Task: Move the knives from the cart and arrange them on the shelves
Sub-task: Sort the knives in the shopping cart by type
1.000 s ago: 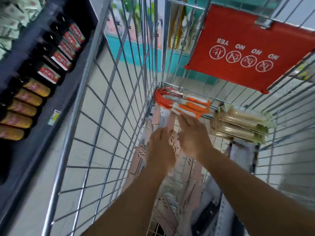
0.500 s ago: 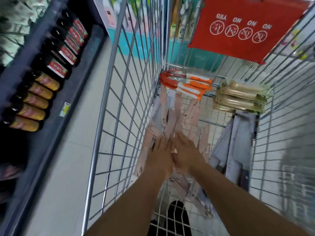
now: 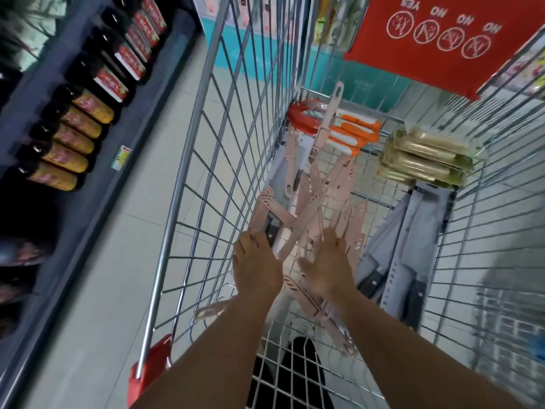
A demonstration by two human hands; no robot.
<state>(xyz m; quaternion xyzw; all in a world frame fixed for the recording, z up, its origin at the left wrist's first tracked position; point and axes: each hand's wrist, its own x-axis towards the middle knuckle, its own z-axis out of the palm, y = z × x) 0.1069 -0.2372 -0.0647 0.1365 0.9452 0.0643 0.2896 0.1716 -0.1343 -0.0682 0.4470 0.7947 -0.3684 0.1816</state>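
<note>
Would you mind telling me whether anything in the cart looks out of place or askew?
Yes. The pink knives lie in a crisscrossed heap on the cart floor, pointing every way, and one leans upright against the far wall, unlike the stacked orange-handled knives.
</note>
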